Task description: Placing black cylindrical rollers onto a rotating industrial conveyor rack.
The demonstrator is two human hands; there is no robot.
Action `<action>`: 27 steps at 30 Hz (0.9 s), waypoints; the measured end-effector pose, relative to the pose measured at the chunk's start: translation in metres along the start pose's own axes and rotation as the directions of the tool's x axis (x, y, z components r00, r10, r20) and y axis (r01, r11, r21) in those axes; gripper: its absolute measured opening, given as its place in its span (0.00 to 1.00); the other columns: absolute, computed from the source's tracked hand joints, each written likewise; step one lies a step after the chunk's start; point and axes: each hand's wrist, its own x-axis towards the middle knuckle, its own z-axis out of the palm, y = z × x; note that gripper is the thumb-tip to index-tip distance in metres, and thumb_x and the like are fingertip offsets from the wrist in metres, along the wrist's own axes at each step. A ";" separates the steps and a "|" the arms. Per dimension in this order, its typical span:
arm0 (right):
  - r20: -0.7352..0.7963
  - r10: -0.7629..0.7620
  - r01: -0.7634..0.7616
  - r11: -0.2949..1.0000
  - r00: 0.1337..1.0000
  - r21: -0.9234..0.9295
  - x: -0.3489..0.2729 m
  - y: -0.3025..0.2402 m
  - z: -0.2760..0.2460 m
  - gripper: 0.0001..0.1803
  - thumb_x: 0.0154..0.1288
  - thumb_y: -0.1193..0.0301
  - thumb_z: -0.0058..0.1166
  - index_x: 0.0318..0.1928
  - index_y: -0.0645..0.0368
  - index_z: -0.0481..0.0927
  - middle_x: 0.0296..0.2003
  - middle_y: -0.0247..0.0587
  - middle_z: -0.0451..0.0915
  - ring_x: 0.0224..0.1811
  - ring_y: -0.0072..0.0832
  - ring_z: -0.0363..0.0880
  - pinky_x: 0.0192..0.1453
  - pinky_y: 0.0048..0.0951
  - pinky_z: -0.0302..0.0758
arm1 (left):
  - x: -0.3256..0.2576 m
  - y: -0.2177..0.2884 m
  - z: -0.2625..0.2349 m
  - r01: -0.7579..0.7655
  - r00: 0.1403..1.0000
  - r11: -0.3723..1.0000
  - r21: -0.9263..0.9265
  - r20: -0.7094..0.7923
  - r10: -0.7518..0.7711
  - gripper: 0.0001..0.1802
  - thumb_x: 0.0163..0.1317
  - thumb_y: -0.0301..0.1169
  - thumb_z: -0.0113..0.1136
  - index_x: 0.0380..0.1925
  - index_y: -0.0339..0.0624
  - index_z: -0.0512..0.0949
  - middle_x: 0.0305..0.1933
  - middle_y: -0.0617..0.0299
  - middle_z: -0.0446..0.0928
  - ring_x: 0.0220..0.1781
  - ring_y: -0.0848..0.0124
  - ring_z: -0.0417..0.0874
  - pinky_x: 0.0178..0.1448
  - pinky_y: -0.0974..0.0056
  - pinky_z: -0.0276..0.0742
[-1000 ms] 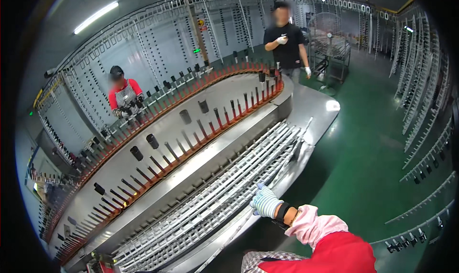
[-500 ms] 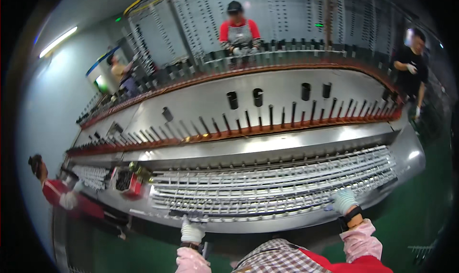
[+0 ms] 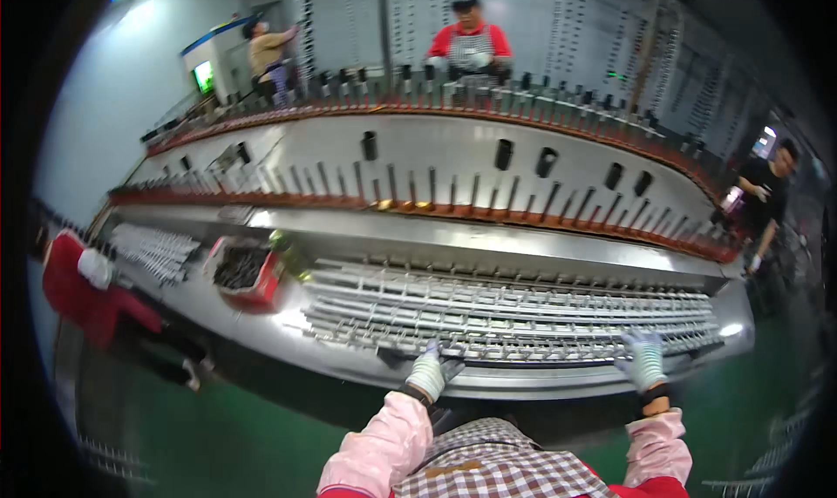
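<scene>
The stack of slim metal racks (image 3: 523, 311) lies just right of the red box (image 3: 268, 287). Each rack looks light for its length, stiff but apt to flex at midspan, its smooth rails perhaps slippery under gloves; two well-spaced holds seem best. Both arms reach forward to the stack's front edge, the left hand (image 3: 427, 374) nearer the box, the right hand (image 3: 644, 360) farther along. Blur hides whether either grips a rail; I cannot tell.
</scene>
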 end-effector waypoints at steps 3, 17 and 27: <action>-0.094 -0.116 0.121 0.992 0.989 0.046 -0.010 -0.062 -0.011 0.30 0.40 0.57 0.65 0.47 0.52 0.76 0.50 0.43 0.74 0.53 0.45 0.70 0.62 0.49 0.58 | -0.019 0.013 0.002 0.097 0.990 0.963 0.253 0.073 -0.118 0.40 0.64 0.58 0.38 0.65 0.41 0.49 0.68 0.40 0.50 0.68 0.45 0.53 0.69 0.43 0.51; -0.280 0.204 0.109 0.593 0.938 0.797 0.258 -0.097 0.007 0.28 0.59 0.68 0.55 0.60 0.57 0.65 0.47 0.52 0.76 0.48 0.41 0.76 0.51 0.34 0.72 | -0.033 0.198 0.156 -0.543 0.834 0.583 0.604 0.467 0.292 0.30 0.64 0.54 0.46 0.50 0.36 0.68 0.39 0.52 0.79 0.31 0.67 0.81 0.31 0.61 0.81; -0.238 0.463 0.268 0.003 0.854 0.964 0.408 -0.127 0.004 0.10 0.57 0.76 0.58 0.39 0.57 0.74 0.27 0.32 0.77 0.24 0.19 0.73 0.29 0.23 0.70 | 0.116 0.278 0.258 -0.745 0.619 0.210 0.633 0.540 0.570 0.22 0.66 0.42 0.49 0.56 0.47 0.64 0.40 0.59 0.74 0.26 0.71 0.80 0.20 0.74 0.73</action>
